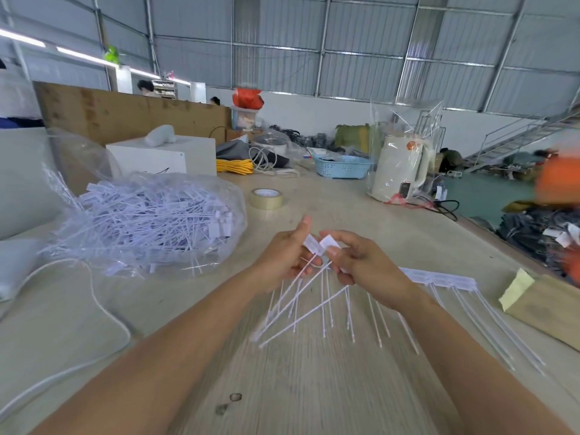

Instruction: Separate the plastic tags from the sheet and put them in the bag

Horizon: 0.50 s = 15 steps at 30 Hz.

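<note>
Both hands are raised above the tabletop (314, 387). The left hand (284, 259) pinches a white plastic tag (312, 244) by its flat rectangular head, and its fingers (303, 229) are pressed on it. The right hand (361, 262) pinches the next tag head and holds the sheet (329, 243) of joined tags. Thin white stems hang down from the fingers like a fan, a little blurred.

To the left of the fingers lies a clear, crinkled bag (144, 224); it is full of loose white tags, tangled together. To the right of the fingers, a second sheet (439, 276) lies flat on the tabletop, its heads in a row and its stems straight. Beyond the fingers stands a tape roll (266, 198), and further away a blue basket (342, 166) with holes in its wall.
</note>
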Motion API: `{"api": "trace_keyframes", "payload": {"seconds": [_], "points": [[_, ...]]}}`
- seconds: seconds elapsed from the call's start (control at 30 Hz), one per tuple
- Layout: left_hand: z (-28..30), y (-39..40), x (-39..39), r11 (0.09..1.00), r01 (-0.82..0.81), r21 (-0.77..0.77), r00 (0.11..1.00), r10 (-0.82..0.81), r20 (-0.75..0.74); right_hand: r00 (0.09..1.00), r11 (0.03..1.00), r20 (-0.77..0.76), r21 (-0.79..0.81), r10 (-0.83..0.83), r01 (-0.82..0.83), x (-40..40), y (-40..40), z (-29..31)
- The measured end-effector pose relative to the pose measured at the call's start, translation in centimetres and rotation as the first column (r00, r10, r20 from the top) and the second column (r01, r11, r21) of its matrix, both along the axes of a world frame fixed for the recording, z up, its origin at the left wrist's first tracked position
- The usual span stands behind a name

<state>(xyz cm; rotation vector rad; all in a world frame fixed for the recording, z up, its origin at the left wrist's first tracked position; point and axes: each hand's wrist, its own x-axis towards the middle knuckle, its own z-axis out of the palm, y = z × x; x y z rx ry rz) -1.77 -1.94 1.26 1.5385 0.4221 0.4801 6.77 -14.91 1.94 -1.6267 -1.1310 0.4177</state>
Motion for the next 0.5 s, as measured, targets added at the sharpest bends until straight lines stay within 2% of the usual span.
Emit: {"api": "trace_keyframes", "payload": {"seconds": [0.07, 0.2, 0.37, 0.5], "points": [[-0.22, 0.08, -0.08, 0.997, 0.028, 0.072, 1.0, -0.028, -0.006, 0.998, 0.999, -0.063, -0.034, 0.001, -0.003, -0.03, 0.07, -0.12], [-0.35, -0.31, -0.38, 0.958, 0.136, 0.252, 0.988, -0.149, 0.037, 0.999, 0.999, -0.026, -0.013, -0.039, 0.039, -0.24, 0.23, -0.53], [-0.66, -0.3, -0.09, 0.93, 0.039, 0.366, 0.995, -0.069, 0.071, 0.998, 0.998, -0.004, -0.001, -0.069, 0.069, -0.06, 0.35, -0.62], [-0.8, 0.14, 0.06, 0.939, -0.066, 0.338, 0.988, 0.013, 0.156, 0.997, 0.996, 0.041, -0.061, -0.07, 0.072, -0.22, 0.45, -0.64]]}}
